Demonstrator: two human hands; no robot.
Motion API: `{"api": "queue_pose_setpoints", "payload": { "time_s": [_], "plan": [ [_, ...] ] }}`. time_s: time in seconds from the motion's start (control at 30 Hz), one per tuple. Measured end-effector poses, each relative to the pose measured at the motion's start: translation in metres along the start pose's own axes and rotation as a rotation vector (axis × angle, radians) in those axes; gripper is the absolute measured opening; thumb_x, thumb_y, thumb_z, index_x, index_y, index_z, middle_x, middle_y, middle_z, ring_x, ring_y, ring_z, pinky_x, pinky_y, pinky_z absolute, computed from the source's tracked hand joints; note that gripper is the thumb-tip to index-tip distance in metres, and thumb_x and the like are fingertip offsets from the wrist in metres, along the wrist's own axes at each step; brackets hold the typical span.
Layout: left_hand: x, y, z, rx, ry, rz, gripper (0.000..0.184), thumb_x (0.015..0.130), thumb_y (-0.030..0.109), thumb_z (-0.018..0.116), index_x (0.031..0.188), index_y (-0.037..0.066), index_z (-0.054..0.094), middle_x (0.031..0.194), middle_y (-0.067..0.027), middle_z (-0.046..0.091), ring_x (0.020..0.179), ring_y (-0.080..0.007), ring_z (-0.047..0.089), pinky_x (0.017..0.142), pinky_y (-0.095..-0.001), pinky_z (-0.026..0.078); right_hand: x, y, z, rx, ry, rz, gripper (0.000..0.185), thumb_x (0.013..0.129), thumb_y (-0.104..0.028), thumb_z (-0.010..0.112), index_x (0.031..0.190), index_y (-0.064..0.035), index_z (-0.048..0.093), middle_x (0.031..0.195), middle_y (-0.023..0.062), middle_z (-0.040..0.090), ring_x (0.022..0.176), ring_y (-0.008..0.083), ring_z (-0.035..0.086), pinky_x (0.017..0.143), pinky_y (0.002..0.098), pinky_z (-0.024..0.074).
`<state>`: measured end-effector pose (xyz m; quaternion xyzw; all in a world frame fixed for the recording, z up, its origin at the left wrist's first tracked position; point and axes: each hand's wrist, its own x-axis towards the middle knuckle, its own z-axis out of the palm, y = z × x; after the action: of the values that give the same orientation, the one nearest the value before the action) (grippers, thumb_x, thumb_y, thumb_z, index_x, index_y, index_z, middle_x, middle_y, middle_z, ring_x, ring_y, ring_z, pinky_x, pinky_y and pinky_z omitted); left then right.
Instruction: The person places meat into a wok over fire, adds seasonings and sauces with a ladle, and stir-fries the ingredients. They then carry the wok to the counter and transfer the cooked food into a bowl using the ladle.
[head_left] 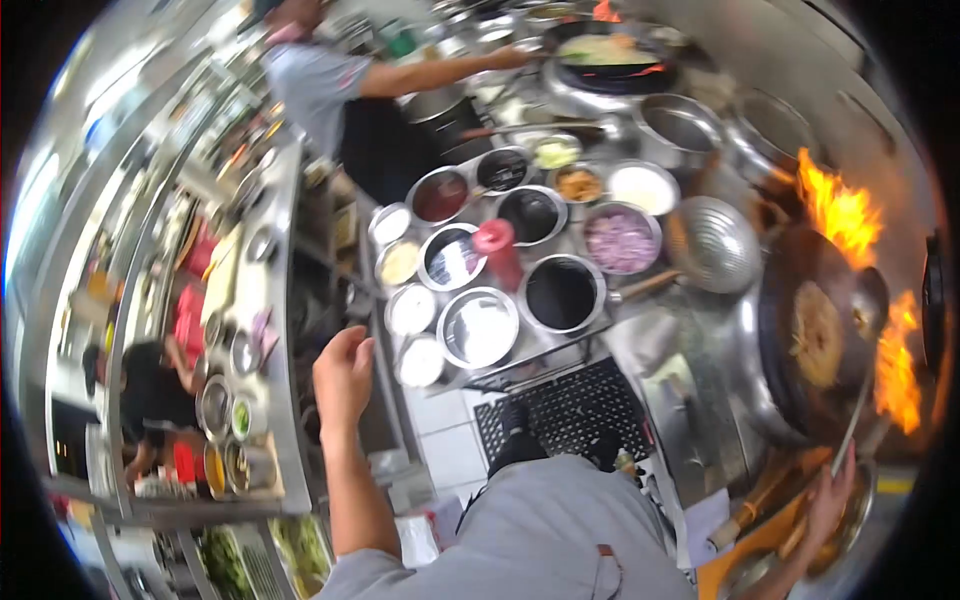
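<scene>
My left hand (345, 378) is raised at centre left, fingers loosely curled, with nothing visible in it; the nearest containers are the white-filled bowls to its right. At the lower right, my right hand (832, 492) grips the handle of a metal ladle (870, 300). The ladle's bowl is over the right side of a dark wok (785, 375). Pale food (818, 335) lies in the wok, and tall flames (845, 215) rise along its far and right edges.
Sauce bowls (562, 292), chopped onion (622, 238), a red bottle (498, 250) and a strainer (715, 245) fill the middle. A co-worker (320, 90) reaches to another wok (610, 50). Another person (155, 385) stands beyond the left shelving. A black mat (570, 410) lies below.
</scene>
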<state>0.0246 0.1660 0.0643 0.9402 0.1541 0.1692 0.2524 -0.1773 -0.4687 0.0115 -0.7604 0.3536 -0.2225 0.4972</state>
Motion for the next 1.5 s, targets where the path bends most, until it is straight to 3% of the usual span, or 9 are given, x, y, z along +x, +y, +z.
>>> {"api": "queue_pose_setpoints", "payload": {
  "time_s": [0.03, 0.13, 0.4, 0.73, 0.8, 0.93, 1.13, 1.37, 1.5],
  "plan": [
    [-0.005, -0.025, 0.004, 0.065, 0.018, 0.015, 0.027, 0.082, 0.014, 0.066, 0.106, 0.001, 0.064, 0.090, -0.0162, 0.067, 0.081, -0.0278, 0.065, 0.074, -0.0346, 0.050, 0.007, 0.014, -0.014, -0.011, -0.057, -0.027, 0.057, 0.092, -0.002, 0.047, 0.146, -0.0133, 0.032, 0.081, 0.0003, 0.053, 0.048, 0.0003, 0.039, 0.037, 0.0155, 0.0293],
    [-0.004, -0.087, 0.035, 0.131, -0.087, -0.049, 0.032, 0.078, 0.011, 0.068, 0.108, 0.003, 0.063, 0.097, -0.0181, 0.064, 0.089, -0.0322, 0.063, 0.077, -0.0388, 0.049, -0.012, -0.032, 0.016, 0.234, -0.123, -0.010, 0.057, 0.093, -0.005, 0.048, 0.146, -0.0112, 0.030, 0.069, -0.0020, 0.046, 0.042, 0.0007, 0.038, 0.033, 0.0156, 0.0304],
    [0.018, -0.140, 0.067, -0.006, -0.645, 0.220, 0.044, 0.074, 0.006, 0.066, 0.117, 0.010, 0.059, 0.097, -0.0135, 0.062, 0.091, -0.0330, 0.061, 0.080, -0.0409, 0.050, -0.082, -0.144, 0.157, 0.411, -0.388, 0.035, 0.067, 0.087, -0.002, 0.054, 0.147, -0.0051, 0.024, 0.067, 0.0009, 0.050, 0.036, 0.0027, 0.040, 0.030, 0.0157, 0.0323],
    [0.036, -0.168, 0.095, -0.166, -0.444, 0.576, 0.026, 0.071, 0.005, 0.070, 0.096, 0.008, 0.065, 0.080, -0.0079, 0.061, 0.077, -0.0268, 0.061, 0.068, -0.0386, 0.047, -0.149, -0.214, 0.277, 0.441, -0.541, 0.101, 0.066, 0.082, 0.002, 0.054, 0.143, 0.0025, 0.028, 0.068, 0.0052, 0.054, 0.036, 0.0030, 0.040, 0.031, 0.0158, 0.0317],
    [0.040, -0.160, 0.104, -0.318, -0.170, 0.577, 0.024, 0.073, 0.003, 0.069, 0.096, 0.007, 0.065, 0.083, -0.0086, 0.062, 0.076, -0.0268, 0.061, 0.068, -0.0370, 0.047, -0.156, -0.218, 0.291, 0.454, -0.588, 0.130, 0.067, 0.082, 0.003, 0.054, 0.143, 0.0022, 0.028, 0.067, 0.0053, 0.054, 0.036, 0.0031, 0.040, 0.031, 0.0158, 0.0321],
    [0.079, -0.132, 0.122, -0.484, 0.033, 0.370, 0.018, 0.076, -0.005, 0.065, 0.093, 0.003, 0.063, 0.083, -0.0130, 0.063, 0.074, -0.0285, 0.061, 0.067, -0.0361, 0.049, -0.170, -0.224, 0.317, 0.443, -0.577, 0.181, 0.068, 0.081, 0.002, 0.054, 0.143, 0.0017, 0.028, 0.062, 0.0038, 0.050, 0.034, 0.0044, 0.039, 0.031, 0.0167, 0.0320],
    [0.105, -0.135, 0.121, -0.508, 0.001, 0.420, 0.013, 0.078, -0.005, 0.063, 0.089, 0.000, 0.062, 0.081, -0.0137, 0.063, 0.072, -0.0259, 0.063, 0.065, -0.0323, 0.050, -0.180, -0.233, 0.341, 0.360, -0.641, 0.200, 0.069, 0.080, 0.000, 0.056, 0.143, 0.0016, 0.028, 0.060, 0.0042, 0.049, 0.035, 0.0049, 0.041, 0.032, 0.0173, 0.0330],
    [0.158, -0.168, 0.129, -0.547, 0.249, 0.097, 0.008, 0.088, 0.004, 0.060, 0.086, -0.004, 0.060, 0.074, -0.0100, 0.065, 0.064, -0.0120, 0.061, 0.061, -0.0250, 0.048, -0.194, -0.232, 0.356, 0.406, -0.673, 0.254, 0.068, 0.079, 0.003, 0.056, 0.142, 0.0023, 0.030, 0.065, 0.0071, 0.053, 0.037, 0.0049, 0.042, 0.033, 0.0167, 0.0341],
    [0.172, -0.170, 0.147, -0.530, 0.248, 0.060, 0.010, 0.086, 0.007, 0.059, 0.087, -0.003, 0.061, 0.075, -0.0129, 0.065, 0.063, -0.0201, 0.062, 0.062, -0.0309, 0.050, -0.201, -0.234, 0.364, 0.387, -0.670, 0.271, 0.067, 0.078, 0.005, 0.056, 0.141, 0.0040, 0.032, 0.068, 0.0084, 0.055, 0.038, 0.0043, 0.041, 0.034, 0.0167, 0.0345]
  ]
}}
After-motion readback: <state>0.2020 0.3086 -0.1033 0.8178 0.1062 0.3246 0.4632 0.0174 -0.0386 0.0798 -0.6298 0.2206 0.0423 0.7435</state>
